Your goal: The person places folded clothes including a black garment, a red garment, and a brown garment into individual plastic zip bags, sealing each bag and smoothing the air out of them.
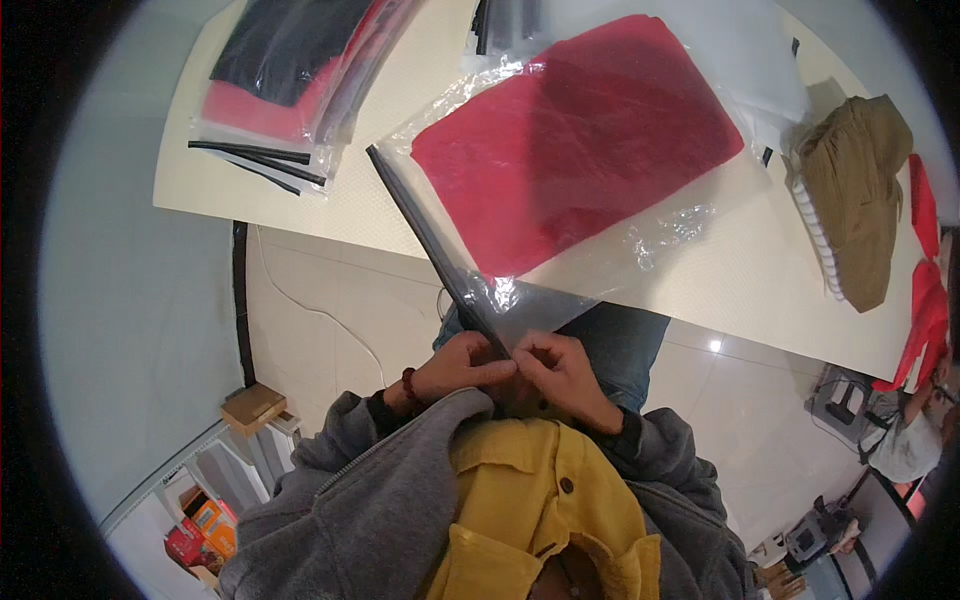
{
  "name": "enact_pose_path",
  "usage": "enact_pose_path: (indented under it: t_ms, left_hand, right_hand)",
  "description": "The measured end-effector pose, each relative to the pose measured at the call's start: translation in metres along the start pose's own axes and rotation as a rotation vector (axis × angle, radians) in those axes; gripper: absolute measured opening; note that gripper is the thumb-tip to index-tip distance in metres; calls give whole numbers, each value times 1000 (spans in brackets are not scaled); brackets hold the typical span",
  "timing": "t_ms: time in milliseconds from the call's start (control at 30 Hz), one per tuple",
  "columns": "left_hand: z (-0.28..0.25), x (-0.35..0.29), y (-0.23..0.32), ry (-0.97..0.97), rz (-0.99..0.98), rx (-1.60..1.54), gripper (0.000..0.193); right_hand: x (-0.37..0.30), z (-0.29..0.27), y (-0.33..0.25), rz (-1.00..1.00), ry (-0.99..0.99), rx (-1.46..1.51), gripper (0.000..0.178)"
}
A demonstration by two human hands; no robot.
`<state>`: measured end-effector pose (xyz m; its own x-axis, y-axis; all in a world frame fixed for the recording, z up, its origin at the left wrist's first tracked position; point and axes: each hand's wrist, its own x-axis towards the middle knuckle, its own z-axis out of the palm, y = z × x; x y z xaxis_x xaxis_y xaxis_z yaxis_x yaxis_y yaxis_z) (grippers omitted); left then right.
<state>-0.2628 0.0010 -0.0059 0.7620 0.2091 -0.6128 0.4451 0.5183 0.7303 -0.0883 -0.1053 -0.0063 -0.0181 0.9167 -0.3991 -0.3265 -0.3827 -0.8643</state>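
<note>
A clear plastic bag point(640, 245) with a black closure strip point(425, 235) lies slanted over the near edge of the table. Inside it is a folded red garment point(590, 140), flat on the tabletop. The strip's near corner hangs past the table edge, close to my body. There my left hand point(465, 367) is closed on the end of the strip, fingers curled. Right beside it, my right hand point(562, 375) pinches the same corner, thumb and fingertips together. The two thumbs nearly meet, and the fingers cover the strip's very end.
The cream table point(370, 215) carries a stack of bagged black and red garments point(275, 80) at far left. Empty-looking clear bags point(720, 45) lie behind. A brown garment point(855, 200) sits at right, with red cloth point(925, 300) beyond. A white cable point(315, 310) crosses the floor.
</note>
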Motion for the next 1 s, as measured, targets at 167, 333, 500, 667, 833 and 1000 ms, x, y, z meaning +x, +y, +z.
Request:
enact_pose_path:
  t_ms: [167, 333, 500, 667, 833, 1000]
  left_hand:
    - [-3, 7, 5, 144, -45, 177, 23]
    - [-5, 5, -4, 172, 8, -15, 24]
    - [1, 8, -7, 310, 142, -127, 23]
    - [2, 11, -8, 337, 60, -70, 21]
    - [0, 8, -6, 397, 80, -19, 17]
    - [-5, 8, -19, 369, 99, -23, 20]
  right_hand:
    - [2, -4, 16, -66, 41, -181, 11]
    - [4, 3, 2, 31, 56, -18, 15]
    - [11, 0, 16, -11, 68, -46, 17]
    - [11, 3, 14, 7, 105, -119, 14]
    - [13, 4, 11, -47, 100, -169, 17]
    - [9, 3, -4, 182, -16, 99, 20]
